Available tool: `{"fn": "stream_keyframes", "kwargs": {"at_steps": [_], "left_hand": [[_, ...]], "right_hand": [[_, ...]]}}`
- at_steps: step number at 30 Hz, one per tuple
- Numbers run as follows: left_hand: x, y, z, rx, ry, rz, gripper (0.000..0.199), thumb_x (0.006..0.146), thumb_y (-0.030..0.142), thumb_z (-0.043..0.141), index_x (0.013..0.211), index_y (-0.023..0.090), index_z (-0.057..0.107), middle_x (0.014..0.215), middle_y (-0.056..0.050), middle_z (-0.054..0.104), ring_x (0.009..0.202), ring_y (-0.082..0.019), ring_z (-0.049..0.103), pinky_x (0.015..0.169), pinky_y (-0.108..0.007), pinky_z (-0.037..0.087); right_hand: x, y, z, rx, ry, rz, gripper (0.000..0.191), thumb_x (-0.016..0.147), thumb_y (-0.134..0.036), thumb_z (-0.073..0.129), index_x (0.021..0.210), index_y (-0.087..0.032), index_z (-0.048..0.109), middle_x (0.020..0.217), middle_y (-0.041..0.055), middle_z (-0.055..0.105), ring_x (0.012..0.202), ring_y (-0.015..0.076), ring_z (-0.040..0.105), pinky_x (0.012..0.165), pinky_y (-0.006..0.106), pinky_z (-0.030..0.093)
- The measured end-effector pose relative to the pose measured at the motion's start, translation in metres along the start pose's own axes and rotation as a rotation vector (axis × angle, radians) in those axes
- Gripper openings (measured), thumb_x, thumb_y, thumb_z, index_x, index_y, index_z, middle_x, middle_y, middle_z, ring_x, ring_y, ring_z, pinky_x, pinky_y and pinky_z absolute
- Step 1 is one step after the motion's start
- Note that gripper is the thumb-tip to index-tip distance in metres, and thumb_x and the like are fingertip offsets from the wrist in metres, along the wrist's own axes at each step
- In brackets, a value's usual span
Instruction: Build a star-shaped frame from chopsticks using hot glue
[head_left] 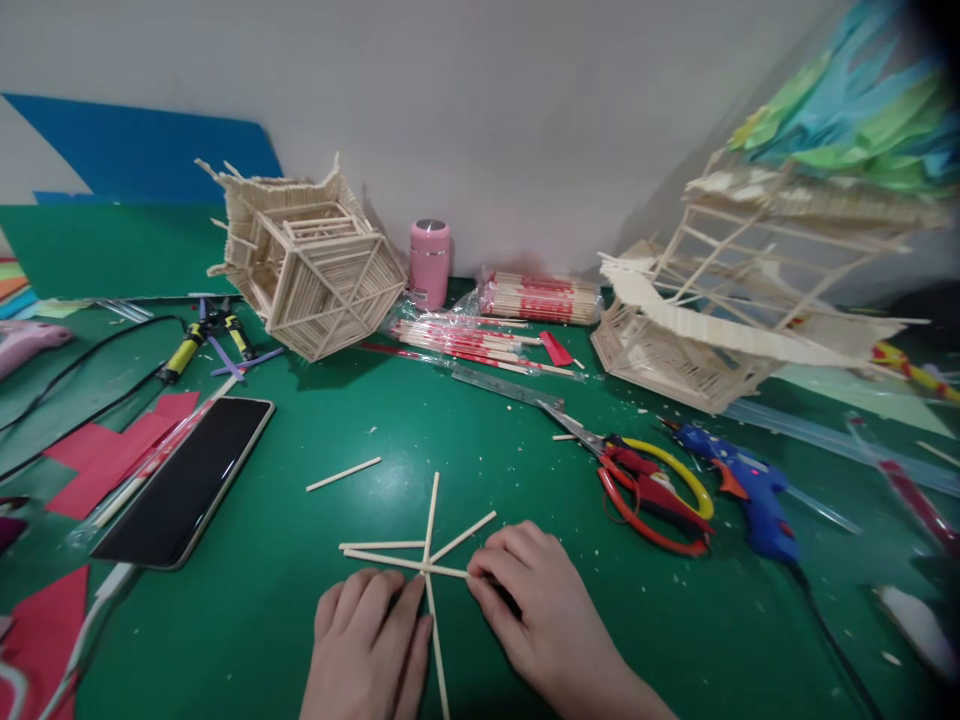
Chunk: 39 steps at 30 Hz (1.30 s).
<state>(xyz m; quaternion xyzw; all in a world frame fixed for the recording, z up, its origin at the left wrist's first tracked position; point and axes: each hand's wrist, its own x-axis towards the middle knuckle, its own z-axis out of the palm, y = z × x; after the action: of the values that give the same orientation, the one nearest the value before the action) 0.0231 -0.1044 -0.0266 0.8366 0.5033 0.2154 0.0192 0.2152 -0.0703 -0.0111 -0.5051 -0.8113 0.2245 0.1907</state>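
Several thin wooden sticks (450, 547) lie on the green table in a star shape, their inner ends meeting or crossing near one point. My left hand (367, 635) is closed at that meeting point, index fingertip and thumb against the lower stick (438, 640). Slightly to the right, my right hand (532, 600) pinches the outer end of the long crosswise stick (390, 559) between thumb and fingers. A short loose stick (343, 474) lies apart, above the star. The exact contact under my left fingertips is hidden.
Scissors (637, 480) and a blue glue gun (750, 490) lie right; a phone (187, 480) lies left. Behind stand a stick-built model (315, 260), a pink bottle (430, 264), bagged sticks (540, 297) and a larger stick model (720, 300). Pliers (206, 335) lie back left.
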Motion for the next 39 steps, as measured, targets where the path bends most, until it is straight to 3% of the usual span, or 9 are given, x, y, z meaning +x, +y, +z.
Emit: {"fn": "stream_keyframes", "kwargs": {"at_steps": [5, 10, 18, 28, 33, 39], "left_hand": [[0.001, 0.006, 0.009, -0.023, 0.071, -0.083, 0.024, 0.082, 0.02, 0.043, 0.1, 0.019, 0.059, 0.09, -0.005, 0.063, 0.082, -0.019, 0.054, 0.071, -0.032, 0.039], [-0.001, 0.002, 0.016, 0.079, 0.109, 0.04, 0.022, 0.082, 0.02, 0.045, 0.099, 0.019, 0.059, 0.09, -0.003, 0.066, 0.08, -0.017, 0.057, 0.069, -0.029, 0.038], [-0.006, 0.001, 0.023, 0.095, 0.101, 0.034, 0.031, 0.083, 0.012, 0.034, 0.099, 0.019, 0.059, 0.092, -0.003, 0.068, 0.081, -0.018, 0.058, 0.071, -0.031, 0.036], [-0.004, -0.002, 0.02, 0.085, 0.08, 0.034, 0.033, 0.081, 0.01, 0.036, 0.099, 0.022, 0.06, 0.093, -0.002, 0.068, 0.084, -0.017, 0.057, 0.072, -0.031, 0.036], [-0.002, -0.006, 0.014, 0.147, 0.051, 0.12, 0.03, 0.08, 0.012, 0.039, 0.1, 0.021, 0.06, 0.094, 0.0, 0.069, 0.082, -0.016, 0.058, 0.071, -0.029, 0.035], [-0.005, -0.004, 0.014, 0.143, 0.114, 0.129, 0.026, 0.081, 0.019, 0.043, 0.098, 0.023, 0.062, 0.089, 0.001, 0.07, 0.082, -0.017, 0.057, 0.075, -0.029, 0.034]], "right_hand": [[0.001, -0.002, 0.003, -0.014, 0.024, 0.001, 0.014, 0.085, -0.019, 0.044, 0.076, -0.021, 0.055, 0.074, 0.0006, 0.055, 0.072, 0.0165, 0.046, 0.06, 0.029, 0.03], [0.0, -0.002, 0.005, -0.02, 0.031, 0.001, 0.017, 0.086, -0.019, 0.043, 0.074, -0.021, 0.055, 0.072, 0.0004, 0.056, 0.07, 0.0163, 0.045, 0.059, 0.029, 0.029], [0.001, -0.001, 0.007, -0.024, 0.036, 0.008, 0.018, 0.085, -0.02, 0.043, 0.073, -0.021, 0.056, 0.071, 0.0004, 0.056, 0.068, 0.0166, 0.044, 0.058, 0.03, 0.025], [0.001, -0.003, 0.007, -0.056, 0.04, -0.015, 0.024, 0.088, -0.021, 0.037, 0.074, -0.021, 0.056, 0.071, 0.0004, 0.056, 0.067, 0.0156, 0.045, 0.059, 0.03, 0.025], [-0.001, -0.002, 0.009, -0.072, 0.076, -0.027, 0.024, 0.088, -0.021, 0.038, 0.074, -0.022, 0.057, 0.07, 0.0001, 0.056, 0.066, 0.0153, 0.046, 0.059, 0.03, 0.026], [-0.001, -0.002, 0.01, -0.084, 0.112, -0.025, 0.022, 0.087, -0.022, 0.041, 0.073, -0.023, 0.058, 0.07, -0.0006, 0.056, 0.065, 0.0145, 0.047, 0.057, 0.029, 0.026]]}}
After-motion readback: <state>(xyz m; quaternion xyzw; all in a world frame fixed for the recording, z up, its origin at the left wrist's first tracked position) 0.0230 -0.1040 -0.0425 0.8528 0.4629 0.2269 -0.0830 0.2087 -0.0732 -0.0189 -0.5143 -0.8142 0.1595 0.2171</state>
